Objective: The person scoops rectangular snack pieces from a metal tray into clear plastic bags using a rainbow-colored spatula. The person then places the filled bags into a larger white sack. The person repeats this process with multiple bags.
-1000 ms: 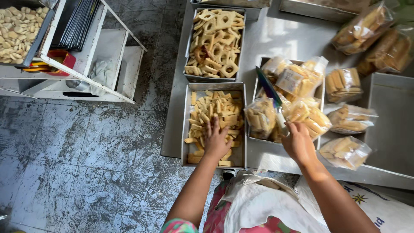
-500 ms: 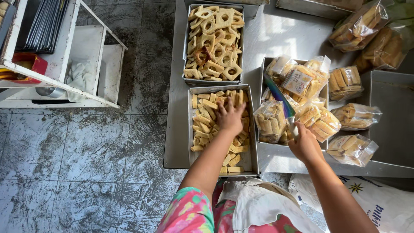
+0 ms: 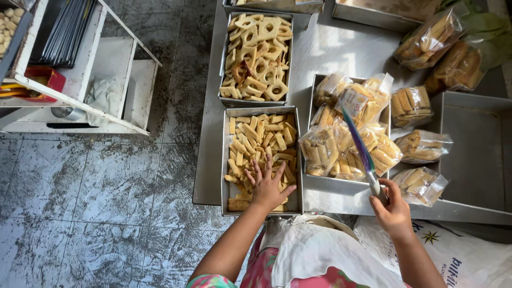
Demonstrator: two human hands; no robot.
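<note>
My left hand [image 3: 269, 185] lies flat with fingers spread on the stick-shaped biscuits [image 3: 256, 141] in a rectangular metal tray [image 3: 226, 160] at the table's near edge. My right hand [image 3: 393, 205] grips the handle of a long blue utensil [image 3: 358, 146], blurred, which points up over a tray [image 3: 313, 178] filled with clear bags of biscuits [image 3: 320, 149]. Beyond the near tray stands another metal tray of ring-shaped biscuits [image 3: 257, 56].
More bagged biscuits [image 3: 424, 145] lie to the right, beside an empty metal tray [image 3: 474, 154]. The steel table [image 3: 330, 48] carries everything. A white rack [image 3: 80, 74] stands on the grey floor at left. A white sack [image 3: 474, 261] sits near my right side.
The view has shifted closer. My left hand drew back toward the near end of the stick-biscuit tray. The blue utensil in my right hand stays over the bagged biscuits.
</note>
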